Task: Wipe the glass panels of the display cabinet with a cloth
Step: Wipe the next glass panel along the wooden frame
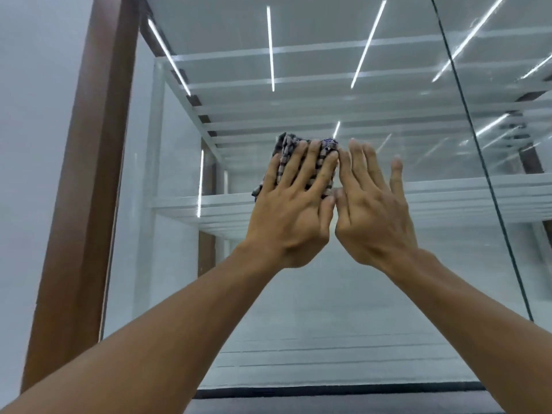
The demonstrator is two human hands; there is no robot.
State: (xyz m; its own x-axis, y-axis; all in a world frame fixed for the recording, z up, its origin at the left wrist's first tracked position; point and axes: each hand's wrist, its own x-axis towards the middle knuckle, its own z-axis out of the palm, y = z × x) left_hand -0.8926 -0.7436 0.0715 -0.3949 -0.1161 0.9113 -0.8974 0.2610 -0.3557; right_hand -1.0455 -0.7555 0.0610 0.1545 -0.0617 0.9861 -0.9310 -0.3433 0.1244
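Note:
A tall display cabinet with a large front glass panel (298,309) fills the view. My left hand (294,204) lies flat with spread fingers on a folded dark checked cloth (288,147), pressing it against the glass at mid height. My right hand (373,204) is flat on the bare glass right beside it, fingers apart, its forefinger touching the cloth's right edge. Most of the cloth is hidden under my left hand.
A brown wooden frame post (86,174) borders the panel on the left. A dark seam (484,162) divides this panel from the neighbouring glass on the right. White shelves (209,204) and reflected ceiling light strips show behind the glass. A dark base strip (328,391) runs below.

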